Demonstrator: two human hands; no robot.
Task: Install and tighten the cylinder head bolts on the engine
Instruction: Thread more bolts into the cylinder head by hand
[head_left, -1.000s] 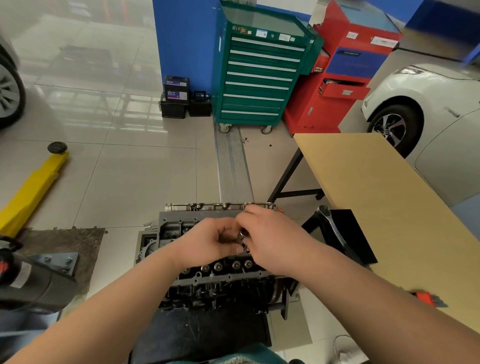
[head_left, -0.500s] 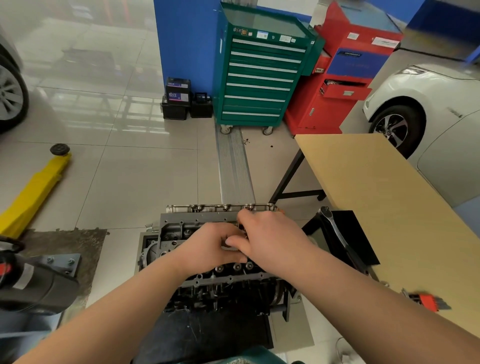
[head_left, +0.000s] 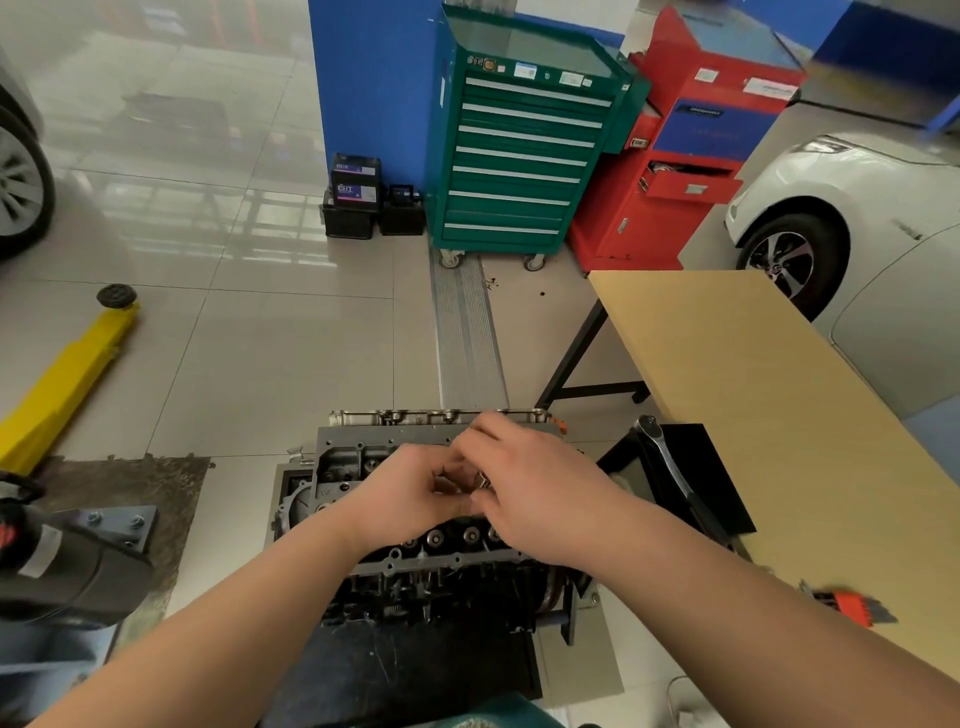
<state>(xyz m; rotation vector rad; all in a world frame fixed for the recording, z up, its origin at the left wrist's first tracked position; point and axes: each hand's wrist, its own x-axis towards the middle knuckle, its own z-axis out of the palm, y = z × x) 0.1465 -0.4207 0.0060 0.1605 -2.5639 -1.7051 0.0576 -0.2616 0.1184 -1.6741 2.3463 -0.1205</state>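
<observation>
Both hands over engine (head_left: 363, 467), same spot as second ago; only fingers shifted. Left hand (head_left: 410, 499) curled, right hand (head_left: 535, 493) pinching small metal piece (head_left: 483, 482) between them, likely bolt; left grip contents hidden. Bolt not yet seated, judging by this. Ratchet (head_left: 670, 467) idle right of engine, on table (head_left: 753, 395) edge.

I see both hands crowded over the middle of the engine (head_left: 363, 467), so its top is blocked there. Just right of the engine, a ratchet handle (head_left: 667, 462) leans against the wooden table (head_left: 753, 374), narrowing that side. Left of the engine, floor lies open.
</observation>
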